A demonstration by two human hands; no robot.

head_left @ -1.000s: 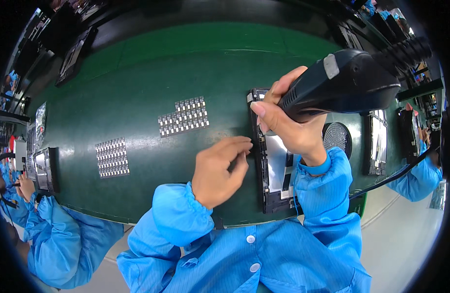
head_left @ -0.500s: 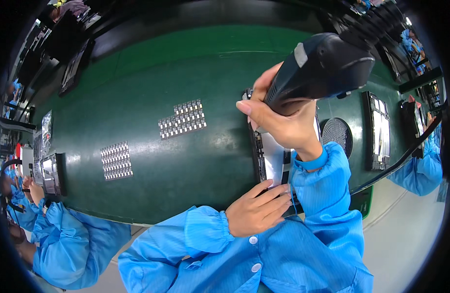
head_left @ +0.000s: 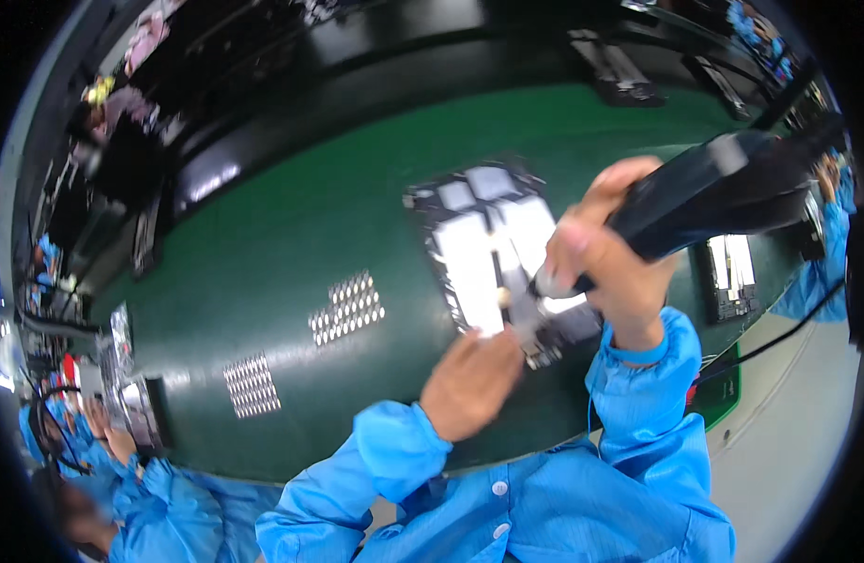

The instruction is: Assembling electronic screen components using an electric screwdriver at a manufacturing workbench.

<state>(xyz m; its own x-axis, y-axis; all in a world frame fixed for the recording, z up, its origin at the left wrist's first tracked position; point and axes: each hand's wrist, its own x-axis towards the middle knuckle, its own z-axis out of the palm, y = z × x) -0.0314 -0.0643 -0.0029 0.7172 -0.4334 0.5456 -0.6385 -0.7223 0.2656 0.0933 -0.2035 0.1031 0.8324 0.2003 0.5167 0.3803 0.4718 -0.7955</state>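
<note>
An open tablet-like device [head_left: 471, 249] lies on the bench, with a black frame and bright silver-white flat panels inside. My right hand [head_left: 619, 258] is wrapped round a black handheld tool [head_left: 699, 197] with a thick body. The tool slants down to the left, and its pale tip sits over the device's right side; whether it touches is blurred. At the near edge of the device is my left hand [head_left: 474, 385]. Its fingers are bent and smeared by motion, so any grip on the edge cannot be made out.
Two groups of small dark-and-white parts, an upper group [head_left: 347, 310] and a lower group [head_left: 252, 385], lie on the green bench [head_left: 300, 225]. Another device [head_left: 732, 277] lies at the right. A co-worker's sleeve [head_left: 188, 507] and hands are at the lower left. A green bin [head_left: 718, 399] stands below the right edge.
The view has shifted, and more of the device shows. My right hand and the tool have come lower and to the right. My left hand has moved up at the device's near edge, its fingers now bent.
</note>
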